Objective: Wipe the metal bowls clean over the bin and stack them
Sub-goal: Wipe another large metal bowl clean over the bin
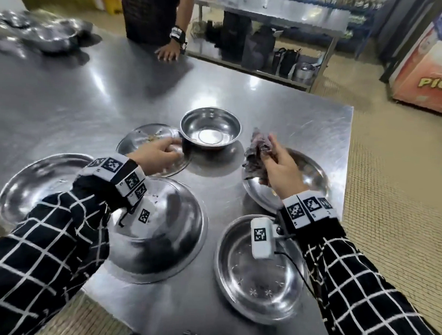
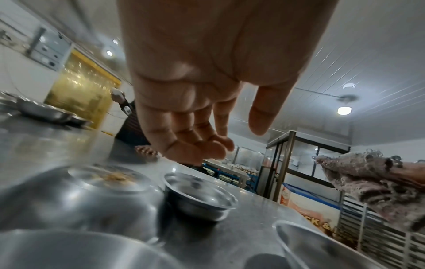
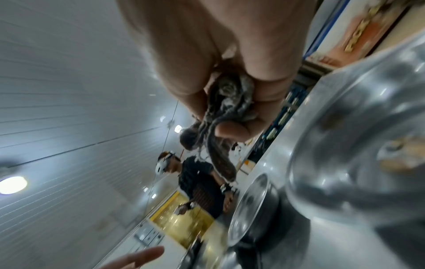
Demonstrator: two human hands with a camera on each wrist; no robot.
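Note:
Several metal bowls sit on the steel table [image 1: 117, 92]. My left hand [image 1: 174, 148] [image 2: 239, 140] hovers just over a shallow bowl with food crumbs [image 1: 150, 139] [image 2: 110, 180], fingers loosely bent and holding nothing. Right beside it stands a small deep bowl [image 1: 210, 130] [image 2: 200, 196] [image 3: 250, 205]. My right hand [image 1: 268, 154] [image 3: 230, 116] grips a bunched grey-purple rag [image 1: 257, 148] [image 2: 368, 187] [image 3: 227, 102] above another shallow bowl with scraps [image 1: 313, 176] [image 3: 356, 163]. No bin is in view.
A large bowl [image 1: 161, 228], a wide bowl at the left [image 1: 42, 179] and one near me [image 1: 256, 270] fill the near table. Another person rests a hand [image 1: 168, 54] on the far edge. More metalware [image 1: 36, 32] is piled far left. The table's right edge [image 1: 347, 160] is close.

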